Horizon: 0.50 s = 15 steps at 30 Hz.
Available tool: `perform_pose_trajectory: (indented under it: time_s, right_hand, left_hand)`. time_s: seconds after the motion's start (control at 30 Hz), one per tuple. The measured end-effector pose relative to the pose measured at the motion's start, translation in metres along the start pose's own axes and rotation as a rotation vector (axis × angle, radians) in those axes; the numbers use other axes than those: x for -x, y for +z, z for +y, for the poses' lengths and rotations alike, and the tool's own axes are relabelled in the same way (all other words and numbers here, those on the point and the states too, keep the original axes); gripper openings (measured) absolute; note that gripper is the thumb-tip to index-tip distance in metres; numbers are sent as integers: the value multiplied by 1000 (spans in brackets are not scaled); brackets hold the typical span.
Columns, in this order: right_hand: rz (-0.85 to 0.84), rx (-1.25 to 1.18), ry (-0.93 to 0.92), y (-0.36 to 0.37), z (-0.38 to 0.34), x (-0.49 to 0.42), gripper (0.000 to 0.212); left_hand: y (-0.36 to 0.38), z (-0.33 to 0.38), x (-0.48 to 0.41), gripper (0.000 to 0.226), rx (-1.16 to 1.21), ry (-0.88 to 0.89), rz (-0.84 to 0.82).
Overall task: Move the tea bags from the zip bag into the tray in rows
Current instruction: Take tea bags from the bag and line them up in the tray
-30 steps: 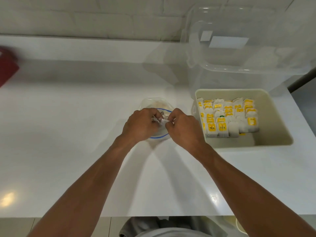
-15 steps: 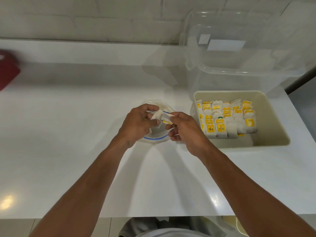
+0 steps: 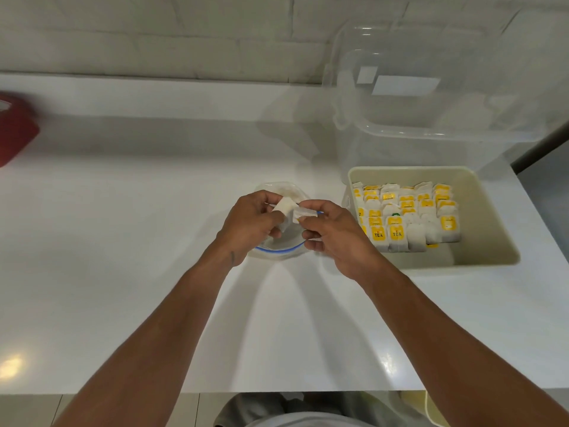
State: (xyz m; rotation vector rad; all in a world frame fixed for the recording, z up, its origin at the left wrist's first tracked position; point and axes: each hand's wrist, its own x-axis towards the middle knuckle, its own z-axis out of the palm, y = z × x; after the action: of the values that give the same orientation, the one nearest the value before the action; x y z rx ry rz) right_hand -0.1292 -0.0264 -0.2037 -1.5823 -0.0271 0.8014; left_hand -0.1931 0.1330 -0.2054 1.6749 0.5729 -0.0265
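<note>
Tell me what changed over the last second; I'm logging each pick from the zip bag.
The left hand and right hand rose from the mouth of the zip bag, lifting out the tea bags they pinch, and parted slightly. The zip bag, the tray and its filled rows stayed put.

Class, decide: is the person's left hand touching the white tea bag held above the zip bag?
Touching. The head view shows the left hand pinching the tea bag above the zip bag.
</note>
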Motion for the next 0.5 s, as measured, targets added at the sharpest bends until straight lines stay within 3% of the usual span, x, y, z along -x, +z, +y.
perform_pose_trajectory:
  time_s: [0.2,0.33,0.5]
  right_hand:
    - [-1,17,-46,-2,-7,-3,34]
    - [-39,-34,-63,-2,-10,-6,41]
    - [29,19,-88,-4,-14,-12,44]
  left_hand:
    - [-1,2,0,17,-21,-15,-12]
    - [-2,3,0,36,-50,15,7]
    - [-6,2,-4,18,-234,36,83]
